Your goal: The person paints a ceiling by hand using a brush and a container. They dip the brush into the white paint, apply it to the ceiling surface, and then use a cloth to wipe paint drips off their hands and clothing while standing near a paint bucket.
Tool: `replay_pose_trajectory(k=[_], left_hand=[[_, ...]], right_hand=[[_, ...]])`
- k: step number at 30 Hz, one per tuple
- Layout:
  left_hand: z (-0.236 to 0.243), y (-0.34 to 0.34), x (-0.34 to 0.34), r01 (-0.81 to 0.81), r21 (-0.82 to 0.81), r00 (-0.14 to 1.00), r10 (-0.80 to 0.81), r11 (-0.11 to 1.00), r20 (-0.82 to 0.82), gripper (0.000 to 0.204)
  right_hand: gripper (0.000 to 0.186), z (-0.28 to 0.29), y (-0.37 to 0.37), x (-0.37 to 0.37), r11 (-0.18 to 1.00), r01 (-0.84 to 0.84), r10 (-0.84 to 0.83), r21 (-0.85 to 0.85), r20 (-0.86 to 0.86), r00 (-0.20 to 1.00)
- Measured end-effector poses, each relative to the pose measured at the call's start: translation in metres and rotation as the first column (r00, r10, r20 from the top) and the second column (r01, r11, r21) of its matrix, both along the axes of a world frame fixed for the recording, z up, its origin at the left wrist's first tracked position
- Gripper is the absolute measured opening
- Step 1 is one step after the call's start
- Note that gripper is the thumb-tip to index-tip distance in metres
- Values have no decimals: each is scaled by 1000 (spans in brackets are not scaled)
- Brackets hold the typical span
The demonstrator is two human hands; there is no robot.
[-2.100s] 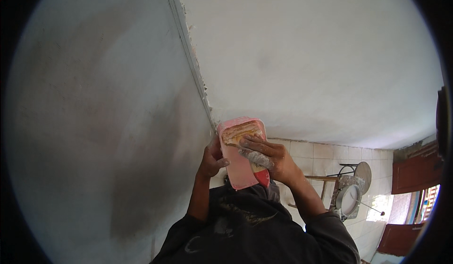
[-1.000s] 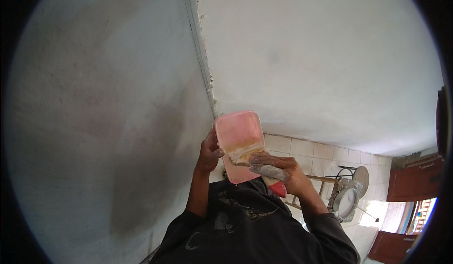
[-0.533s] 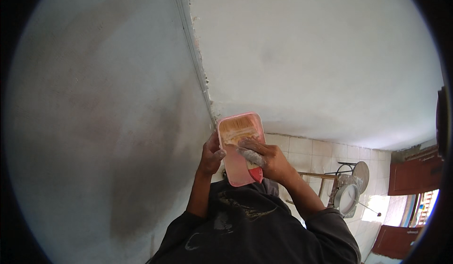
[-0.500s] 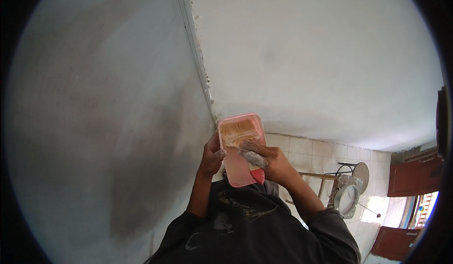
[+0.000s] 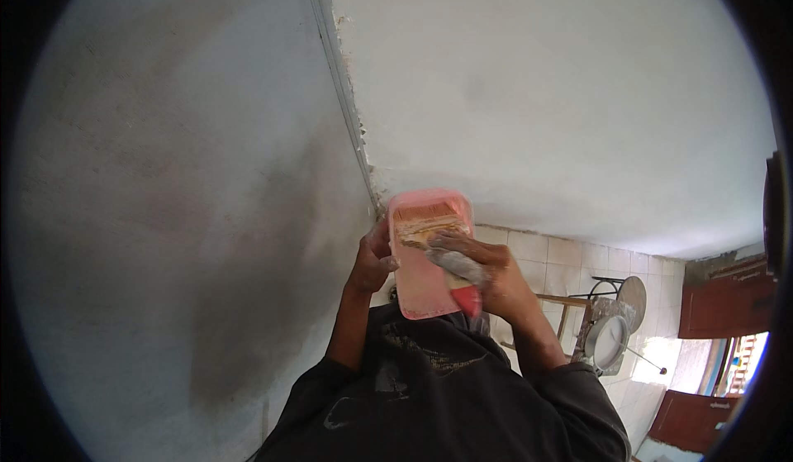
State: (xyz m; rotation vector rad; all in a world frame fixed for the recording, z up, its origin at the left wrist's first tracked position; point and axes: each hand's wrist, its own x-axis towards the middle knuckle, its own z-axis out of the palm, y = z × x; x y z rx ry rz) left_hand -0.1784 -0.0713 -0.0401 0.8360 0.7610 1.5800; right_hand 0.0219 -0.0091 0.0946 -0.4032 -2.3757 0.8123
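A shallow pink plastic tub (image 5: 420,287) is held up in front of my chest. My left hand (image 5: 372,260) grips its left side, thumb over the rim and the other fingers mostly hidden behind. Over the tub, my right hand (image 5: 489,273), whitened on its fingers and slightly blurred, is closed round a wide paintbrush (image 5: 426,214). The brush's tan bristles lie inside the far end of the tub, with whitish smears at their base. Its red handle end (image 5: 467,300) shows below my right hand, near the tub's right edge.
A grey wall (image 5: 165,214) rises close on the left, meeting a pale wall (image 5: 545,107) at a rough-edged trim strip (image 5: 339,65). Down to the right stand a round-seated stool (image 5: 632,303) and a pale round container (image 5: 605,342) on a stand, over a tiled floor (image 5: 529,247).
The tub and both hands have shifted a little to the right. The brush has moved with my right hand and stays over the tub, its bristles now looking more bunched.
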Motion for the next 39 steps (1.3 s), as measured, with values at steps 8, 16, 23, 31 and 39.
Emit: replay_pose_trajectory(k=[8, 16, 23, 31, 39], left_hand=[[6, -7, -4, -163, -3, 986, 163, 987, -39, 96], [12, -3, -4, -100, 10, 995, 100, 995, 9, 96], [8, -4, 5, -91, 17, 996, 91, 996, -19, 96], [-3, -7, -5, -123, -31, 990, 125, 992, 61, 91], [3, -5, -2, -93, 7, 993, 92, 996, 74, 95]], right_hand=[[44, -14, -14, 10, 984, -176, 179, -34, 247, 952], [41, 24, -13, 31, 913, 47, -16, -405, 79, 997], [39, -3, -6, -5, 997, 21, -21, 79, -2, 1000], [41, -13, -19, 13, 978, -202, 188, 48, 209, 960], [40, 19, -9, 9, 999, -24, 23, -31, -36, 999]])
